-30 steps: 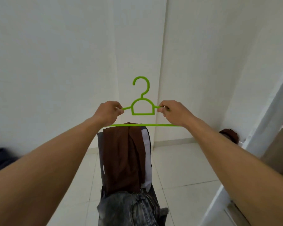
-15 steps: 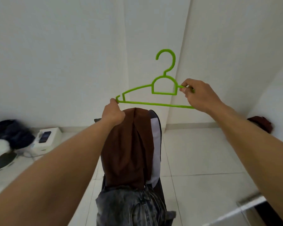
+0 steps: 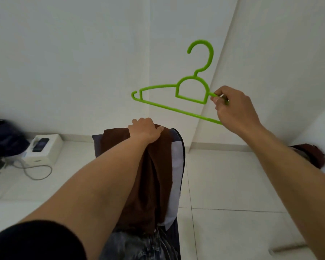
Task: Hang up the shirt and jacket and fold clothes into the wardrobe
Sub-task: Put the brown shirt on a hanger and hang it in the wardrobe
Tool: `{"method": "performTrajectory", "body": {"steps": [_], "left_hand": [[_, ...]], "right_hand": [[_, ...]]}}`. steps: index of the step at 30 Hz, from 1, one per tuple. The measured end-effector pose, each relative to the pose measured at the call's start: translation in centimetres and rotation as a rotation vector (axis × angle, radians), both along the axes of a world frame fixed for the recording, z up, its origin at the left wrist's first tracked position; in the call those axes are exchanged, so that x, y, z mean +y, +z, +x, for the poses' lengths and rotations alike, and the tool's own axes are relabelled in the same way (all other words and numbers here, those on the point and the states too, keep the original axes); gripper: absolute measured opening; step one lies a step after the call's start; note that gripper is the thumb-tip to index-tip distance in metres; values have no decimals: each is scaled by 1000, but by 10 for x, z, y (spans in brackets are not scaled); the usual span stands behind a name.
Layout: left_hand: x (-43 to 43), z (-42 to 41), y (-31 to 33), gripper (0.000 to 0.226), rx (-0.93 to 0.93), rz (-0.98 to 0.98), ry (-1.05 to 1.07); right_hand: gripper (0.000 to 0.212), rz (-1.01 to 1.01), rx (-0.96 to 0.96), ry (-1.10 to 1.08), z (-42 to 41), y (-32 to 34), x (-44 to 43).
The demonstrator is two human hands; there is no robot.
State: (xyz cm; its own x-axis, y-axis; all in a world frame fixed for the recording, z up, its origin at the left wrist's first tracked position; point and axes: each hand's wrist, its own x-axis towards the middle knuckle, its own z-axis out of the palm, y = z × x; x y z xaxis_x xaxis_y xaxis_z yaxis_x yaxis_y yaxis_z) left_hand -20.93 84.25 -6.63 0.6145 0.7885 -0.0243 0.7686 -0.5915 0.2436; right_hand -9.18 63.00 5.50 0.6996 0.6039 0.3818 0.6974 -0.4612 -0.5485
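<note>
Air around the green hanger (image 3: 177,92) is free; brown garment (image 3: 158,166) below, wall (image 3: 83,53) seemingly close behind

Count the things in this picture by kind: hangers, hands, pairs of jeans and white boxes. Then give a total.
Hangers: 1, the green hanger
Hands: 2, the left hand gripping the brown garment, the right hand pinching the hanger
Pairs of jeans: 1
Boxes: 1, the white box
Total: 5

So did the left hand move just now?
Yes. The left hand let go of the green hanger and dropped down to grip the top of the brown garment.
</note>
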Motion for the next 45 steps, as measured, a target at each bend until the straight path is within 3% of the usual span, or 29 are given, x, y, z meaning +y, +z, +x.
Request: {"method": "performTrajectory", "body": {"steps": [7, 14, 17, 20, 24, 28, 30, 32, 35, 43, 45], "left_hand": [[5, 21, -6, 26, 62, 98, 141], [10, -4, 45, 14, -302, -205, 275], [14, -20, 63, 25, -424, -354, 350], [16, -34, 79, 33, -508, -374, 313], [9, -50, 108, 37, -379, -302, 83], [-1, -71, 122, 82, 30, 22, -288], [-1, -77, 124, 76, 198, 202, -426], [-2, -83, 127, 48, 220, 378, -503], [-3, -91, 134, 26, 21, 366, -448], [-10, -118, 201, 18, -538, -253, -79], [-16, -130, 219, 33, -681, -380, -53]], "right_hand": [[11, -3, -7, -16, 11, -8, 3], [11, 78, -1, -73, 2, 9, -1], [11, 120, 0, -92, -9, 24, -2], [12, 123, -10, -98, -22, 40, -7], [11, 140, -17, -109, -37, 60, -15], [11, 129, -17, -131, -50, 70, -21], [14, 116, -15, -141, -57, 73, -25], [15, 115, -13, -148, -62, 77, -28], [13, 113, -23, -165, -70, 85, -35], [10, 192, -61, -178, -92, 127, -52], [10, 209, -74, -172, -103, 141, -58]]}}
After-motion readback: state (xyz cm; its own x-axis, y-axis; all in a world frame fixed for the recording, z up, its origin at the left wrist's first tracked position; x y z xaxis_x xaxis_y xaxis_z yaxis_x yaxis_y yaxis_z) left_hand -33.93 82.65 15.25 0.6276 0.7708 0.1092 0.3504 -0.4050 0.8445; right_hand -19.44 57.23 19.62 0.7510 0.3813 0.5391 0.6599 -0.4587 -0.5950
